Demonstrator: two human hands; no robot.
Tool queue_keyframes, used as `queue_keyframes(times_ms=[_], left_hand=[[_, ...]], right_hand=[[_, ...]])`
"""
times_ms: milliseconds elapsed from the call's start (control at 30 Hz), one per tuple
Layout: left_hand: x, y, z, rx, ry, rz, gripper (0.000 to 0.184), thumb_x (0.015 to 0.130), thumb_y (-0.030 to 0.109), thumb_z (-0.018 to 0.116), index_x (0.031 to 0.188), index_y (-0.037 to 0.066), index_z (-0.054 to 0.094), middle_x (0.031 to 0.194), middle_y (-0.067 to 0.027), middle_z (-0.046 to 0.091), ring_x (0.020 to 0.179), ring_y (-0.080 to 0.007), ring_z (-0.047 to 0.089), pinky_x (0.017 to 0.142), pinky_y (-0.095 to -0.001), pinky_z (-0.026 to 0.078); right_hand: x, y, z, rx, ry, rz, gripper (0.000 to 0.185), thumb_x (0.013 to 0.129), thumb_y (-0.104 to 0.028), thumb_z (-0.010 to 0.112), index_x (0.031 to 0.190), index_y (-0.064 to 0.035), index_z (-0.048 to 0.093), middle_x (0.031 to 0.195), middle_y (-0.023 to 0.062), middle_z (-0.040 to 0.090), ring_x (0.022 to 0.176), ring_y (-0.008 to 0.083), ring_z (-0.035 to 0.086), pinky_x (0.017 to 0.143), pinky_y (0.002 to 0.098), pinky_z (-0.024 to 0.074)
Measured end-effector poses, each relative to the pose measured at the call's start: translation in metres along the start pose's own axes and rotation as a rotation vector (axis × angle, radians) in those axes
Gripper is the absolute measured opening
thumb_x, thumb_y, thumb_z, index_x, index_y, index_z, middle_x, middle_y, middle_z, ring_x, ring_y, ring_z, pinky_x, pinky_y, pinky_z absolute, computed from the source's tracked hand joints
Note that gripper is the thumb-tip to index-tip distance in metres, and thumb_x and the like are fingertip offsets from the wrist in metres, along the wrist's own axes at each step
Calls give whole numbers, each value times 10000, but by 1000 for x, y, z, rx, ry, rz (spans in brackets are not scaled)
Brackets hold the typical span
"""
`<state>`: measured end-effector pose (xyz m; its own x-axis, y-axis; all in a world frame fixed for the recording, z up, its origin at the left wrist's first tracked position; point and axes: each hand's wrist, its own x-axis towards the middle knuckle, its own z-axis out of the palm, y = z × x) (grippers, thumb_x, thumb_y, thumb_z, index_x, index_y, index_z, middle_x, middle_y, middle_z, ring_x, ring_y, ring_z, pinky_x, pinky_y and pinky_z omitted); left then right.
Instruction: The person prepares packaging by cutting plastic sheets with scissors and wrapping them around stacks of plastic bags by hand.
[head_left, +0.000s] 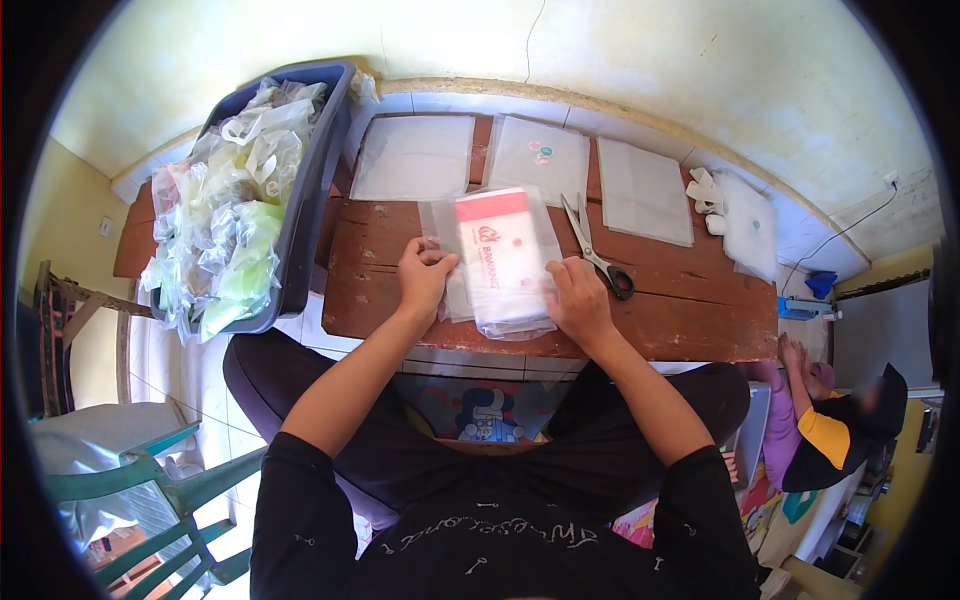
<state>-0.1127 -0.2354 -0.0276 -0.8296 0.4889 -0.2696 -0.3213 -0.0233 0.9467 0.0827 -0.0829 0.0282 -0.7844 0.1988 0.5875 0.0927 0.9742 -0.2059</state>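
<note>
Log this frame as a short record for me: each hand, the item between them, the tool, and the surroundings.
Item: white rectangular plastic pack with red print, clear plastic around it
Left hand: at the pack's left side, grip unclear
Right hand: at its lower right edge, grip unclear
Tool: black-handled metal scissors, blades parted, right of the pack
Surface: reddish-brown wooden table
Far side: flat translucent plastic stacks
Left: dark blue-grey plastic bin of crumpled plastic bags
</note>
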Motion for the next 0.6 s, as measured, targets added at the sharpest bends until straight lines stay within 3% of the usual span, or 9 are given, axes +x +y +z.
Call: queue_keyframes(times_ms=[233,333,433,500,533,600], left_hand=[[2,5,-1,59,15,-2,369,776,-78,692,1078,16,503,769,-45,640,667,-104,591,576,-228,469],[1,10,-2,52,-6,-40,374,776,-84,690,1083,18,502,775,-50,646,664,-110,601,565,-231,475],[-3,18,1,50,-1,-84,377,780,-89,685,1090,20,500,796,-57,653,673,-124,615,572,-236,493],[-4,20,3,47,14,-116,380,782,-91,683,1094,21,498,810,-61,656,681,-131,622,581,-238,504],[-3,20,2,39,2,-129,381,783,-89,681,1098,21,496,826,-64,657,691,-137,628,587,-241,513],[-2,21,0,34,-10,-141,383,785,-88,680,1101,22,494,842,-67,658,701,-142,634,593,-244,522]], right_hand=[[-10,19,5,108,-45,238,248,770,-17,638,996,-34,536,860,126,511,722,288,566,654,394,487],[-4,11,-8,277,-146,340,332,756,-37,618,1069,-43,506,965,163,522,782,335,588,684,391,503],[0,10,-10,389,-139,380,375,796,-97,646,1131,-28,492,992,163,522,776,278,593,674,353,497],[1,14,-4,531,-76,625,411,844,-138,681,1175,8,487,964,103,589,792,186,595,697,303,485],[4,17,-3,530,-76,627,411,844,-138,681,1175,8,487,964,103,589,792,186,595,697,303,485],[10,22,-1,580,-131,885,478,849,-165,706,1216,31,472,944,122,637,804,170,613,716,287,494]])
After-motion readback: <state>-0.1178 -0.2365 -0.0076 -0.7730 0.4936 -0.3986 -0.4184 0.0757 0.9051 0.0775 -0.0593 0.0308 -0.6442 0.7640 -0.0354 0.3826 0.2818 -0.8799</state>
